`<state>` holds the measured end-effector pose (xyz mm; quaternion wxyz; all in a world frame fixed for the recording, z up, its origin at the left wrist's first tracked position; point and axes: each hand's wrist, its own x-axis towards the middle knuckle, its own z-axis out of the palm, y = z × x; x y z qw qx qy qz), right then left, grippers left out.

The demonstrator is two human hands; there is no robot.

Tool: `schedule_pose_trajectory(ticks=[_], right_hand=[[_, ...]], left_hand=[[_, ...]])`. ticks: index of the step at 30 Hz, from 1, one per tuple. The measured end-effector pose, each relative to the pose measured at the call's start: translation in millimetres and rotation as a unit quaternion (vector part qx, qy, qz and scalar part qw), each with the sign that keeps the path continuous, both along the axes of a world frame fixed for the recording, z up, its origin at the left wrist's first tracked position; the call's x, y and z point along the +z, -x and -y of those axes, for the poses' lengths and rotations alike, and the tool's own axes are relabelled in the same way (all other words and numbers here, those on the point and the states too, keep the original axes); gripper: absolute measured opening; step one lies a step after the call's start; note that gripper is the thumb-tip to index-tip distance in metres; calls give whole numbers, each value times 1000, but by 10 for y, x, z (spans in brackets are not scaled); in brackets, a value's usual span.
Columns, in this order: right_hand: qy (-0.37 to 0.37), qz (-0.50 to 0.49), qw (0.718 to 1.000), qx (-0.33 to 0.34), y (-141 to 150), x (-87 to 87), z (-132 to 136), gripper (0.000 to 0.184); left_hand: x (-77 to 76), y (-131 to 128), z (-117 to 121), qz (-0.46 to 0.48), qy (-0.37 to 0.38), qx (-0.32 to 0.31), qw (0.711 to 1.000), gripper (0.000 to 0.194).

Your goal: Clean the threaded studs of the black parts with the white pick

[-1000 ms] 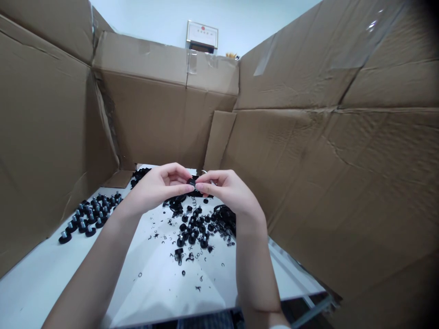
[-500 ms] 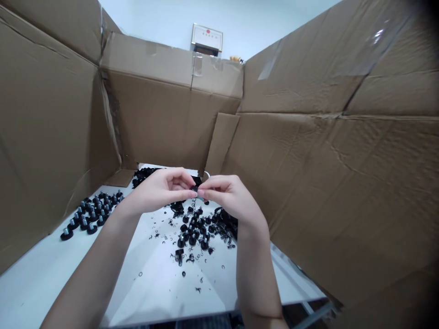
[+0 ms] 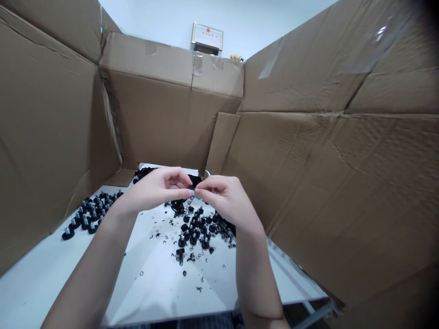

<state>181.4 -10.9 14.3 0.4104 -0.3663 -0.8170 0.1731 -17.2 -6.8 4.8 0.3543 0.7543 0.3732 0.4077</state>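
Note:
My left hand (image 3: 163, 188) and my right hand (image 3: 222, 195) meet fingertip to fingertip above the table. Between their pinched thumbs and forefingers is a small black-headed screw (image 3: 192, 187), mostly hidden by the fingers. A thin black curl (image 3: 188, 204) hangs just below the fingertips. Beneath the hands lies a loose heap of black-headed screws (image 3: 195, 228) with metal shanks. Small black shavings and rings (image 3: 199, 257) are scattered around that heap.
At the left, several black-headed screws (image 3: 89, 214) stand shank-up in a group. More black pieces (image 3: 142, 173) lie at the back of the white table (image 3: 154, 292). Tall cardboard walls (image 3: 164, 123) enclose the left, back and right sides.
Both hands remain pinched together around the small screw, and the right fingertips have shifted slightly left, covering more of it. The screws on the table stay where they were.

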Motion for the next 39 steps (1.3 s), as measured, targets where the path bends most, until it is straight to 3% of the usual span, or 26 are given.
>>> schedule_pose_trajectory(ticks=[6,16,18,21,25,30,35,39], right_hand=[[91,-36,994,56,-46,41,-60,15],[152,-74,984,57,-99,37,-133,12],[123,-82,989,11,-69,-1,-249,11],[17,-135,970,-201,-95,-81,-542,10],[19,-163,950,-264,-364,-137,-826,23],[-28,-140,928,-343,-666,-84,-770,21],[-84,-75,896,-429,-642,-48,-709,24],[-83,-44,880,-466,-607,-36,-702,26]], left_hand=[[22,1,45,35,12,-33,999,24],[-9,-171,67,104,7,-12,994,25],[8,-171,136,106,6,1,994,25],[41,-116,253,110,-3,6,994,24],[56,19,275,135,-61,-7,989,25],[34,137,163,146,-95,4,985,28],[26,182,159,184,-78,-56,978,22],[18,207,162,189,-81,-55,977,21]])
